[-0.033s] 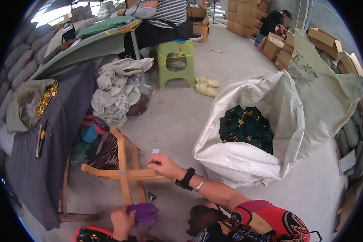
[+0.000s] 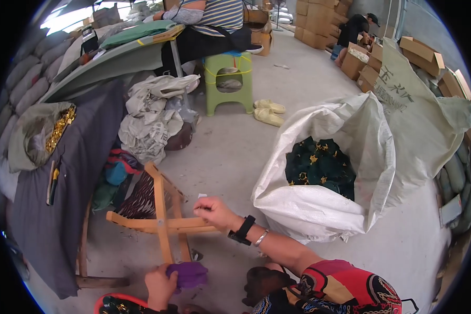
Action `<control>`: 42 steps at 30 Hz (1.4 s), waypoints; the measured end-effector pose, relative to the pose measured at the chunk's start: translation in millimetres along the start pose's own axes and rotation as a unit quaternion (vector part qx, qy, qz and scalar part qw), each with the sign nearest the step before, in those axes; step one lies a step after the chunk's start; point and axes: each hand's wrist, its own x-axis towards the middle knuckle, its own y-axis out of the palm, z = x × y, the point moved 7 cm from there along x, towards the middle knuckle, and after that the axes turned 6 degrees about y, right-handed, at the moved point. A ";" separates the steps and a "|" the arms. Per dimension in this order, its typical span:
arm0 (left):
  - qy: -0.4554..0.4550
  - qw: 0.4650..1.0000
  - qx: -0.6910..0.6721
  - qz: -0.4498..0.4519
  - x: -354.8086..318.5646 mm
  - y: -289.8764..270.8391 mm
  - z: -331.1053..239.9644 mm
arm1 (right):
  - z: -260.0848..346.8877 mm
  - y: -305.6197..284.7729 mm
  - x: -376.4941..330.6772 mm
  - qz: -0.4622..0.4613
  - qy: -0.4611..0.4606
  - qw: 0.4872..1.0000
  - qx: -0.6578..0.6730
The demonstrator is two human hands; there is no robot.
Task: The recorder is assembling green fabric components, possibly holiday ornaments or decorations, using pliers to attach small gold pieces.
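White sack (image 2: 319, 209) and grey-draped table (image 2: 68, 209) flank the wooden stool (image 2: 159, 217)

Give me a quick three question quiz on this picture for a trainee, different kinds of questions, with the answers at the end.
1. True or false: the left hand holds a purple cloth.
2. Where is the right hand? A) inside the white sack; B) over the wooden folding frame; C) on the green stool.
3. Fill in: the open sack holds dark green fabric with small ____ stars.

Key
1. True.
2. B. Its fingers are pinched together over the frame; what they pinch is too small to tell.
3. Yellow.
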 end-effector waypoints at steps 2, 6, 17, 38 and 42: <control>0.033 0.999 -0.010 0.018 18.2 10.2 -17.5 | -12.1 -29.9 8.2 -0.024 -0.003 1.000 0.015; -0.045 0.999 0.009 0.002 20.2 7.0 -15.0 | -31.1 -29.4 24.7 -0.037 -0.016 0.999 0.016; -0.017 0.976 -0.218 0.006 2.1 1.7 11.7 | -25.5 -39.8 12.5 -0.099 -0.035 0.991 -0.087; -0.105 0.881 -0.345 -0.307 -229.0 -56.1 -38.1 | 143.5 258.2 71.6 0.086 -0.338 0.826 -0.442; -0.092 0.880 -0.362 -0.293 -224.0 -61.7 -27.0 | 163.3 348.6 135.4 0.100 -0.348 0.821 -0.441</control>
